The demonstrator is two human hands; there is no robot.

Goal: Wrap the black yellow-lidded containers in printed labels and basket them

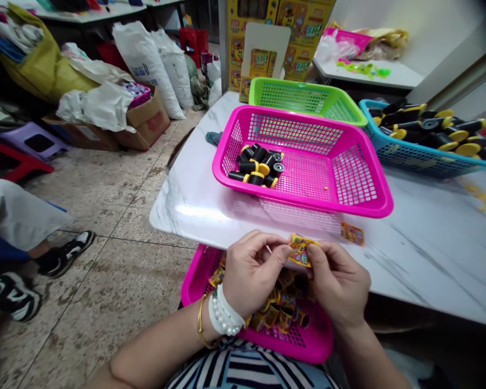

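Observation:
Between my two hands, above the table's front edge, is a small yellow printed label (301,250) with colourful pictures. My left hand (253,270) pinches its left side between thumb and forefinger. The right side of the label is pinched by my right hand (340,281). Below them, a pink basket (316,346) on my lap carries several small cylinders (285,319) wrapped in similar yellow labels. Another such label (352,233) lies on the table to the right. My hands partly hide the lap basket.
On the marble-patterned table (421,243), a pink basket (303,208) contains several black cylinders with yellow rims (259,167). Behind it stands a green basket (308,89); a blue basket (425,159) of black-and-yellow pieces is at right. A seated person's shoes (68,254) show at left.

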